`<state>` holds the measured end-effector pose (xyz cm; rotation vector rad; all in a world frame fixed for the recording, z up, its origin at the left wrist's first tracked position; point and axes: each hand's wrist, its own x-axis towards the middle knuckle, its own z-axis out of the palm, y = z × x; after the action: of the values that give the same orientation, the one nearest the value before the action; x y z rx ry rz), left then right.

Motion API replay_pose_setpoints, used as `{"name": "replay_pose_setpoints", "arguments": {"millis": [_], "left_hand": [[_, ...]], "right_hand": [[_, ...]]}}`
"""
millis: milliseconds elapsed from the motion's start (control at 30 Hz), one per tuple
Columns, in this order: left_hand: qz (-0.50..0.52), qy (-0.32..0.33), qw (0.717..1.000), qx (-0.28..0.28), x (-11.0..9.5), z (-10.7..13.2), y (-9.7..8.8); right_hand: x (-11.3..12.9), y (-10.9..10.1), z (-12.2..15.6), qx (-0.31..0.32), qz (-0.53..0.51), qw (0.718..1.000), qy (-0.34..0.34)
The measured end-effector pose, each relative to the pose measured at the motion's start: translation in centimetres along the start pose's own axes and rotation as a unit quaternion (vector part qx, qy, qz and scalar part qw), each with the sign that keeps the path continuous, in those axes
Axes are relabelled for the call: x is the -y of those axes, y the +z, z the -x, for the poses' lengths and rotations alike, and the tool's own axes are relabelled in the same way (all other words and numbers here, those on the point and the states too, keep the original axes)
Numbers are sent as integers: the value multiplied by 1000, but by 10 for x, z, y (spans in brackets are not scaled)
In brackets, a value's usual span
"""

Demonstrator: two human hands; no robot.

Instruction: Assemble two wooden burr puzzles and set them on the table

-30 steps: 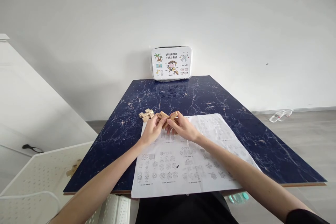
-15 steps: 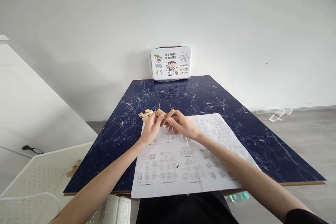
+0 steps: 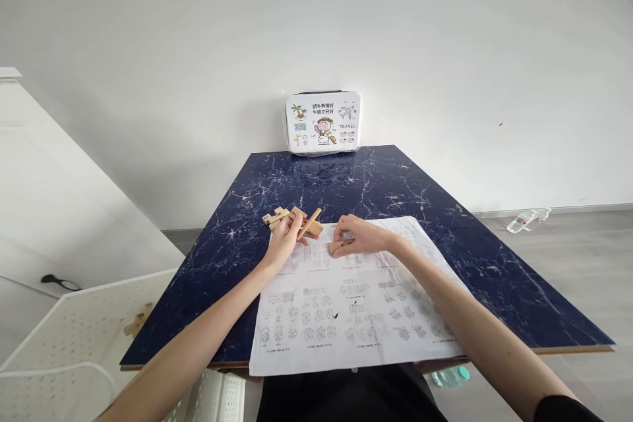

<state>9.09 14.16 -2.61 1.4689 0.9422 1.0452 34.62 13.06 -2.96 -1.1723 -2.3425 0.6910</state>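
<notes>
Gripping a stick in our left hand, our right hand pinches a block on the paper.

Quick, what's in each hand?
Left hand: closed on crossed light wooden puzzle sticks.
Right hand: closed on a short light wooden block.

A dark blue table with white marble veining carries everything here. A large white instruction sheet printed with small diagrams lies flat on it, its near edge overhanging the table's front rim. Just beyond the sheet's far left corner lies a small cluster of wooden blocks, and one more wooden block seems to rest on the sheet's far part. Well beyond the sheet, at the table's far edge, a white illustrated box stands upright against the wall.
</notes>
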Motion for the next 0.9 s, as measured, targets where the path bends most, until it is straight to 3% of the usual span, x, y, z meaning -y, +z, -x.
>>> {"name": "replay_pose_setpoints", "arguments": {"millis": [100,200,300,367,467,533,667,900], "left_hand": [[-18,5,1000,5,1,2,3],[-30,27,999,7,-3,4,5],[-45,43,998,20,-9,6,5],[-60,32,998,8,-10,7,4],[-55,10,998,-12,-9,6,3],[-36,2,999,-11,-7,6,2],[-18,-12,1000,6,-3,4,3],[70,-29,996,57,5,0,2]], "right_hand": [[1,4,-5,-36,3,999,1],[2,3,-8,-114,-32,992,39],[5,-2,-8,-198,-156,965,73],[8,-6,-6,-224,-280,931,73],[14,-8,-6,-194,-456,866,64],[17,-6,-7,-152,-521,838,52],[22,2,-9,-103,-553,826,30],[26,7,-8,-102,-554,826,33]]}}
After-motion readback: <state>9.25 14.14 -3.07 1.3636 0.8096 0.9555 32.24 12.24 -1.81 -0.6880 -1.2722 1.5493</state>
